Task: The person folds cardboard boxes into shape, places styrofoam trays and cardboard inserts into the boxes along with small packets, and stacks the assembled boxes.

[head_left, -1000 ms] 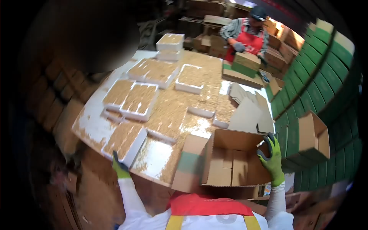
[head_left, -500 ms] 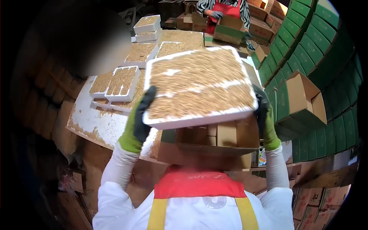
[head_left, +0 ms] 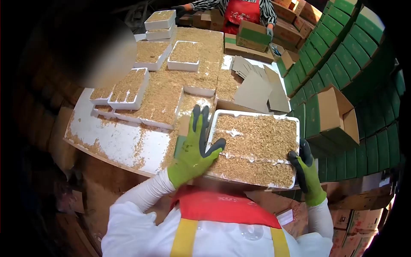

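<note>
A white foam tray [head_left: 252,137], filled with small tan grain-like bits, lies level over the cardboard box [head_left: 239,109], which it mostly hides. My left hand [head_left: 195,150], in a green and dark grey glove, has its fingers spread beside the tray's left rim, with the thumb over that rim. On the opposite side, my right hand [head_left: 307,171], gloved alike, grips the tray's right edge with the thumb on top. The box's green and brown flap [head_left: 181,135] shows left of the tray, near my left hand.
More filled foam trays [head_left: 129,92] stand on the table [head_left: 107,132] at left and farther back. Flat grey cardboard pieces [head_left: 254,90] lie ahead. Stacked green boxes [head_left: 359,55] and an open box [head_left: 336,111] line the right. A co-worker [head_left: 242,15] stands across the table.
The tray has come down and to the right onto the box. My left hand has spread its fingers at the left rim. The co-worker's arm now reaches toward the stacked trays.
</note>
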Motion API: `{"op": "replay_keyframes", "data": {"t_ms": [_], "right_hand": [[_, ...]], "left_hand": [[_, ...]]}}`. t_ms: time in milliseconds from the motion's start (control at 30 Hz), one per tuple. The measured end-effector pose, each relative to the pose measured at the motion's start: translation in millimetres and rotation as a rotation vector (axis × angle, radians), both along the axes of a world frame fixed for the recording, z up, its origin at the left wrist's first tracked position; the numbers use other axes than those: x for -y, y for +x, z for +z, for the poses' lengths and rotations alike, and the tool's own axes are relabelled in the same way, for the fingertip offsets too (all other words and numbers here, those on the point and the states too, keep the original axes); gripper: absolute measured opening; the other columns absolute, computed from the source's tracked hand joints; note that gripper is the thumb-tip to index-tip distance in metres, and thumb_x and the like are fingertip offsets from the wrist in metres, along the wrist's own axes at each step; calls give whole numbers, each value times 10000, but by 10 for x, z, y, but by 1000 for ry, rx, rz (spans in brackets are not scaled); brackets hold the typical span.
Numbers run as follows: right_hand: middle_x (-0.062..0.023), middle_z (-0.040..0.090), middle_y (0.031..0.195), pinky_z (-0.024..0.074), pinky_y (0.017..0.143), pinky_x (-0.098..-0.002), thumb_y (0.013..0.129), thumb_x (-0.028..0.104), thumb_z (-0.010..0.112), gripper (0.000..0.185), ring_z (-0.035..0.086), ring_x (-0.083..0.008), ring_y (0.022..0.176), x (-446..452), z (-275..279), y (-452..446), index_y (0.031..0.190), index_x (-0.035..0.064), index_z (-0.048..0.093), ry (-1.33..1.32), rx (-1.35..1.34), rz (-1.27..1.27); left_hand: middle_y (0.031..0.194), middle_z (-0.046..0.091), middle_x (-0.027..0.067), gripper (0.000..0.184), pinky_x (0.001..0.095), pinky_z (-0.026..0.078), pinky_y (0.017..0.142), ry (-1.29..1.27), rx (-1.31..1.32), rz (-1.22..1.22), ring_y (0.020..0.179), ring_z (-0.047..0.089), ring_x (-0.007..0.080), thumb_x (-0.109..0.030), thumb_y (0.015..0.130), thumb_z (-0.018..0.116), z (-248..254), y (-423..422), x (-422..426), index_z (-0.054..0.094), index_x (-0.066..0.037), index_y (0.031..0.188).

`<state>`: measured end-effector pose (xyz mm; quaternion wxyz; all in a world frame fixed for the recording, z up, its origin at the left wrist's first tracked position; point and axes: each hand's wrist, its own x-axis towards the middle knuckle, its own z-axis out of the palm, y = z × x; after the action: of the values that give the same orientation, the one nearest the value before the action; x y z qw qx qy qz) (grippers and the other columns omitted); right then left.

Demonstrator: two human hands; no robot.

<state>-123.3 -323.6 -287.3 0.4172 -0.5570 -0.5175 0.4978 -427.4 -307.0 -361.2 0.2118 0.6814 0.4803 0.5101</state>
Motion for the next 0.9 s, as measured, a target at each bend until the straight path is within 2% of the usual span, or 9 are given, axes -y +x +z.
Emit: {"op": "replay_keyframes", "data": {"t_ms": [33,133,200,333,467,600,633,733,900], "right_hand": [[-11,561,1161,468,818,-242,952,83,588,476,531,-73,947,-64,-33,-9,1401,35,441,-4,70,55],[-192,697,894,514,792,-397,908,244,630,387,679,-311,850,-412,-327,133,1181,-23,568,-2,959,316],[-269,658,853,503,783,-477,880,334,621,401,646,-416,843,-598,-459,97,1012,-44,604,19,1213,483],[-177,657,782,514,708,-449,872,411,622,396,661,-345,770,-619,-683,-162,877,16,642,312,1492,448],[-128,667,862,508,700,-434,869,392,641,342,668,-317,810,-587,-577,-373,957,68,574,163,1172,389],[-113,662,928,530,710,-351,841,219,709,345,679,-243,816,-465,-207,-459,1114,30,616,77,719,181],[-119,663,943,528,728,-334,837,169,701,338,680,-233,829,-423,-196,-402,1125,12,620,202,666,113],[-137,666,985,520,779,-311,826,67,661,330,677,-225,886,-154,-271,-187,1136,-41,620,374,478,-220],[-96,649,1034,524,801,-300,924,39,606,288,630,-161,887,289,-615,326,1200,-36,574,281,339,-667]], "left_hand": [[1518,347,235,627,425,334,1117,6,131,46,1407,345,377,-123,879,635,-3,38,27,392,20,1439],[1510,373,216,664,391,371,1092,-140,-84,-22,1392,384,330,-96,887,628,-41,-151,32,341,16,1475],[1490,416,174,668,341,394,1067,-279,21,-77,1337,452,253,-91,899,628,-99,-210,-6,326,3,1487],[1352,543,122,573,329,488,934,-443,431,-209,1197,546,185,-177,967,590,-186,-390,-250,366,-38,1476],[1211,618,100,468,269,512,797,-542,574,-106,1020,615,156,-206,963,610,-429,-526,-1016,483,-34,1378],[1119,678,136,402,310,520,844,-314,223,-210,969,660,207,-183,846,709,-1298,-174,-2249,627,-6,1198],[1136,674,157,464,344,511,888,-478,155,-225,1018,661,250,-237,809,740,-1325,11,-2476,627,-25,1206],[1281,561,196,902,414,464,973,-203,-465,-46,1157,573,343,-456,688,802,-1665,597,-3080,455,-4,1386],[1337,498,251,1112,426,456,986,-429,-553,-6,1209,529,371,-496,609,828,-1852,1084,-3335,334,46,1445]]}}
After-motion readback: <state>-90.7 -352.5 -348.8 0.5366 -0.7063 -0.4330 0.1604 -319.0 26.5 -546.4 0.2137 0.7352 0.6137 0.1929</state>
